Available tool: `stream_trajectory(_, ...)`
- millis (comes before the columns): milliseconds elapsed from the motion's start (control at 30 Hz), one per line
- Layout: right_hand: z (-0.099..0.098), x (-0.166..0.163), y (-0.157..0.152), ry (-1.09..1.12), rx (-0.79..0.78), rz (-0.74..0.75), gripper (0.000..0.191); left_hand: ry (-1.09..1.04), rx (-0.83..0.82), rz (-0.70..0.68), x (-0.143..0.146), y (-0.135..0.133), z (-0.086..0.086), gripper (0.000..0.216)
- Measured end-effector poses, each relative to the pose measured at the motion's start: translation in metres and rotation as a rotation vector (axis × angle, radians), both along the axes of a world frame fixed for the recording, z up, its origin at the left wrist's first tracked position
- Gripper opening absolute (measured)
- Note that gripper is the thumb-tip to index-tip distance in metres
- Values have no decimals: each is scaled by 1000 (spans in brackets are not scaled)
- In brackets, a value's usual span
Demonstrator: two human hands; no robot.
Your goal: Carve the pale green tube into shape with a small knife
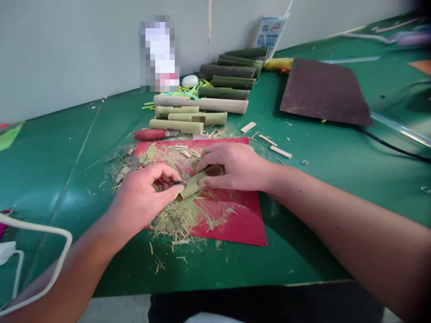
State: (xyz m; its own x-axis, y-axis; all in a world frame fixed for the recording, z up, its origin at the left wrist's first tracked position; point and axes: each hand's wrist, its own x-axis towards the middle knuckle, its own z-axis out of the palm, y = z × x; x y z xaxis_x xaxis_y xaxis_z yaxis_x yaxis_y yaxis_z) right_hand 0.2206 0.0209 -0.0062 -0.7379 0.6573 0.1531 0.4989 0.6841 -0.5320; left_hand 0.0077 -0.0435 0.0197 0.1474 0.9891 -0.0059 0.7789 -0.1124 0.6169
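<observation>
My right hand is closed round a short pale bamboo piece, fingers over its top and thumb along its near side. A brown patch shows under those fingers; I cannot tell whether it is part of the bamboo. My left hand is pinched at the bamboo's left end, with a small dark, thin thing between finger and thumb. Its kind is unclear. Both hands are above a red sheet strewn with bamboo dust and shavings.
Behind the sheet lie a red-handled knife, pale bamboo tubes and several dark green ones. A white egg-shaped thing and a drink carton stand near the wall. A brown sheet is at right, a white cable at left.
</observation>
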Motion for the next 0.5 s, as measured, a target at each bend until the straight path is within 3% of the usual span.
stream_trajectory(267,-1,0,0,7,-2,2,25,30,89,-133,-4,4,-5,5)
stream_trajectory(500,1,0,-1,-13,-2,-8,24,73,137,-144,-3,1,-2,7)
